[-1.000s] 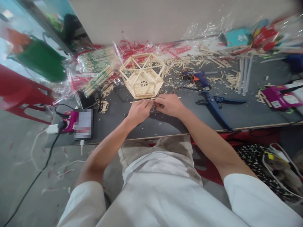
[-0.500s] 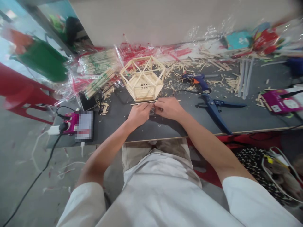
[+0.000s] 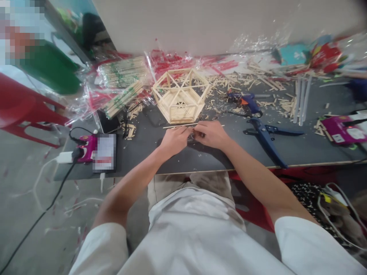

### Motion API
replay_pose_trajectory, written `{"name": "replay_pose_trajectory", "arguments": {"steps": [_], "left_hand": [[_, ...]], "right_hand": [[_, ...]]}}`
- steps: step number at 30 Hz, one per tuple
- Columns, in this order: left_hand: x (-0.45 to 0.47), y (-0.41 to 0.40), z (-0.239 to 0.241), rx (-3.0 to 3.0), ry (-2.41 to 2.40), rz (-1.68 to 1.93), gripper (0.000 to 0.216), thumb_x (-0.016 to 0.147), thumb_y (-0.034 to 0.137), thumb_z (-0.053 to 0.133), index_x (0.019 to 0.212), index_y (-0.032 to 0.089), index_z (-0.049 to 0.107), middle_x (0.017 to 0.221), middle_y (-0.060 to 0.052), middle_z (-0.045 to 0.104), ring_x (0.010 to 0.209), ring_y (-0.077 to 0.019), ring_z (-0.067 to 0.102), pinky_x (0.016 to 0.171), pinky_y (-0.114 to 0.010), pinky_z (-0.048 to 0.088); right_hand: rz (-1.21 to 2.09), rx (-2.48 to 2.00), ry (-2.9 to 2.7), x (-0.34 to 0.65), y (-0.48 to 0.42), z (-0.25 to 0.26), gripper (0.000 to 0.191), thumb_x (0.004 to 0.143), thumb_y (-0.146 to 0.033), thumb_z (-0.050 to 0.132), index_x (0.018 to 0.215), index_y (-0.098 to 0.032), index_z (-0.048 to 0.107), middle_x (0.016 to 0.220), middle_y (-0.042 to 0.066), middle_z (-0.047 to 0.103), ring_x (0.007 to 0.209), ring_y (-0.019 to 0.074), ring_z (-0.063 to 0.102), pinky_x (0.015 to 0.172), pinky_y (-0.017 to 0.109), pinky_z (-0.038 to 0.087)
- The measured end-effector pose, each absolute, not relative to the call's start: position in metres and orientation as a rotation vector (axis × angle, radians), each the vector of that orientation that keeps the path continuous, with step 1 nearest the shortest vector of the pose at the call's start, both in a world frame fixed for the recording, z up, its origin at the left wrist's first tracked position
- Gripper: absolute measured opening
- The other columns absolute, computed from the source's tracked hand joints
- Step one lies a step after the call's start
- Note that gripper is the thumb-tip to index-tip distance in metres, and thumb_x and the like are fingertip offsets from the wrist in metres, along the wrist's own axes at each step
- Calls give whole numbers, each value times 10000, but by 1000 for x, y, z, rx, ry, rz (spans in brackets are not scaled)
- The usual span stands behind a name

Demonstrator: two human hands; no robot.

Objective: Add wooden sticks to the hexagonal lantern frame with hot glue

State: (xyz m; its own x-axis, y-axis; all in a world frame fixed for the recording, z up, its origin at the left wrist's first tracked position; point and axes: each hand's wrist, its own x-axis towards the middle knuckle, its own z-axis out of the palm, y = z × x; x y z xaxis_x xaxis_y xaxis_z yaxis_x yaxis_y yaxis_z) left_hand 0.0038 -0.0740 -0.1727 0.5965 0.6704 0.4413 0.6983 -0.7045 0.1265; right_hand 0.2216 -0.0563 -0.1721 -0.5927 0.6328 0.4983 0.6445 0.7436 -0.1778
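My left hand [image 3: 176, 141] and my right hand [image 3: 212, 134] meet near the front of the table, fingers closed and fingertips almost touching. Both hold a thin wooden stick [image 3: 169, 126], whose ends stick out past the fingers on each side. Between the fingertips is a small greyish thing that I cannot make out. Just beyond the hands stands a many-sided frame of glued wooden sticks [image 3: 183, 119], open at the top; neither hand is seen to grip it.
A glue gun [image 3: 249, 102] and a blue cutter [image 3: 265, 139] lie to the right, with glue sticks [image 3: 301, 99] farther over. Cut stick pieces litter the back. Bundled sticks [image 3: 126, 97], a phone [image 3: 104, 152] and a purple power strip [image 3: 86, 148] occupy the left.
The whole scene has shifted slightly to the right in view as the head turned. My hands keep the same hold on the stick.
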Motion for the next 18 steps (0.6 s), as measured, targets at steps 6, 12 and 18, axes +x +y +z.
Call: {"name": "replay_pose_trajectory", "arguments": {"steps": [6,12,18], "left_hand": [[6,-74,-171,-2824,-1230,-676,335,993,75,472,1178,136,745,955,-106,785,903,-222,761,777,-310,568],[4,-74,-172,-2800,-1221,-670,351,992,89,455,1168,152,752,941,-95,791,882,-222,758,716,-303,555],[4,-74,-173,-2793,-1228,-669,316,986,90,490,1150,157,751,923,-87,786,874,-221,752,705,-296,536]], "right_hand": [[0,-1024,-2420,222,-58,-175,189,909,-214,539,745,-204,633,744,52,680,678,167,570,611,284,295],[48,-1066,-2444,222,-59,-171,179,910,-227,556,763,-201,657,783,62,704,677,166,567,609,285,281],[10,-1041,-2449,222,-59,-170,218,939,-243,533,771,-199,666,786,68,716,682,167,576,591,289,251]]}}
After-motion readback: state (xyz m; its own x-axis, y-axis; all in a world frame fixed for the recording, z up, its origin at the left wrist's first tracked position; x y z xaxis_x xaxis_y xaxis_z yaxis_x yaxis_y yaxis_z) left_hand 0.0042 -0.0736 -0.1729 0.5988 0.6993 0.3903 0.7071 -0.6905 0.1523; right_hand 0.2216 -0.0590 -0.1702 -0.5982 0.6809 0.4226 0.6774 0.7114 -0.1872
